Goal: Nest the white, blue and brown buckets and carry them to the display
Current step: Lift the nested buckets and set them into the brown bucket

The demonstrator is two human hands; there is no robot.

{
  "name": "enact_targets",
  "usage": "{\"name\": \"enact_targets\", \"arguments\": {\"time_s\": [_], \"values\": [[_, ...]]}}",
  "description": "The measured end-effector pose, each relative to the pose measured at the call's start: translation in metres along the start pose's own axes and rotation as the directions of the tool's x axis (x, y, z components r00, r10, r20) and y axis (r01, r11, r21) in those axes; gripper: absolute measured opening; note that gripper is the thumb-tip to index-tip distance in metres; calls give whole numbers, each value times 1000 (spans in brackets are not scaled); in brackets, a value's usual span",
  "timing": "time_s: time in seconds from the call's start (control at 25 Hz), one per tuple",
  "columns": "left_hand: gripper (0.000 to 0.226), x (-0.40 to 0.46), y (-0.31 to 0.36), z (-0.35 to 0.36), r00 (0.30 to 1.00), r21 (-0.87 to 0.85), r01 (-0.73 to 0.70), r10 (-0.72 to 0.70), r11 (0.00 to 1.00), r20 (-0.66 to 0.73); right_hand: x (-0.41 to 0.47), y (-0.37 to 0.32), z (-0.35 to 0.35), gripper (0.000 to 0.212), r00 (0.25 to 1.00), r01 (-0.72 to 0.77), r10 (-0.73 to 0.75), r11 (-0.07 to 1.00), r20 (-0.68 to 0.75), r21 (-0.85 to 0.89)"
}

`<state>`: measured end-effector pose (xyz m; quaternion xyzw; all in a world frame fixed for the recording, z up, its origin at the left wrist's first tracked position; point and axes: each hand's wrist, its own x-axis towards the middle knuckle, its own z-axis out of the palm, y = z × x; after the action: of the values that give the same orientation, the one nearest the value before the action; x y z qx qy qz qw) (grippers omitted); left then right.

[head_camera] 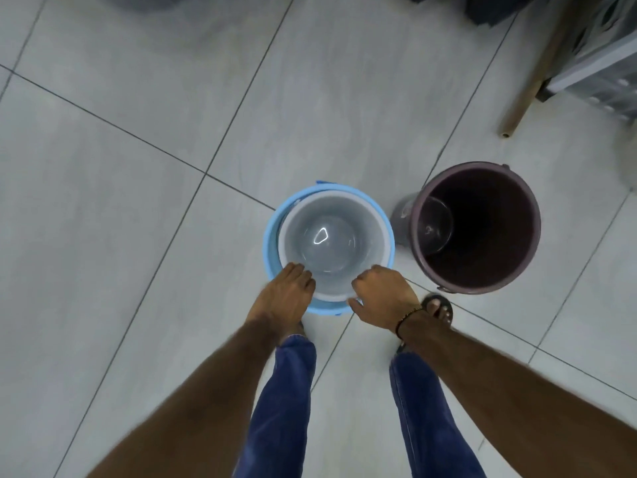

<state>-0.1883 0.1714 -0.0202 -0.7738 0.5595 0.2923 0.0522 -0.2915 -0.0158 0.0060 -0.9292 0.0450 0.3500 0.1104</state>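
Observation:
The white bucket (331, 232) sits nested inside the blue bucket (272, 232), both upright on the tiled floor in front of my feet. My left hand (286, 298) grips the near left rim of the white bucket, fingers curled over the edge. At the near right rim, my right hand (382, 298) is closed on the same bucket. The brown bucket (479, 229) stands upright and apart, just to the right, its dark inside empty.
A wooden stick (537, 74) leans at the upper right beside a grey patterned box or shelf (599, 56). Dark items (482, 5) lie along the top edge. My sandalled foot (437, 310) is close to the brown bucket. Pale floor tiles (138, 201) stretch to the left.

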Motion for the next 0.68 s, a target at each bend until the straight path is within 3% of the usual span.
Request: {"name": "enact_targets", "arguments": {"time_s": [0.08, 0.16, 0.24, 0.32, 0.4, 0.48, 0.6, 0.68], "values": [[53, -9, 0, -8, 983, -247, 74, -112, 966, -145, -10, 1, -8, 39, 991, -40, 58, 988, -120, 149], [68, -19, -3, -21, 913, -413, 222, -337, 883, -229, -21, 4, -21, 46, 936, -164, 257, 923, -241, 349], [73, -15, -14, -33, 822, -512, 355, -522, 782, -227, -22, 12, -34, 50, 847, -300, 478, 790, -231, 534], [75, 1, -31, -39, 730, -616, 470, -671, 632, -132, -16, 21, -40, 52, 803, -392, 580, 689, -139, 609], [70, 24, -47, -45, 692, -675, 500, -719, 543, -66, -8, 25, -38, 59, 807, -421, 586, 658, -74, 624], [64, 42, -55, -50, 709, -705, 488, -705, 514, -24, -2, 24, -34, 64, 804, -418, 593, 620, -48, 664], [58, 59, -61, -50, 714, -703, 540, -694, 464, 90, 5, 22, -25, 64, 735, -447, 678, 514, -27, 732], [52, 65, -64, -48, 690, -697, 595, -699, 400, 188, 12, 24, -17, 57, 714, -486, 697, 432, 61, 760]]}}
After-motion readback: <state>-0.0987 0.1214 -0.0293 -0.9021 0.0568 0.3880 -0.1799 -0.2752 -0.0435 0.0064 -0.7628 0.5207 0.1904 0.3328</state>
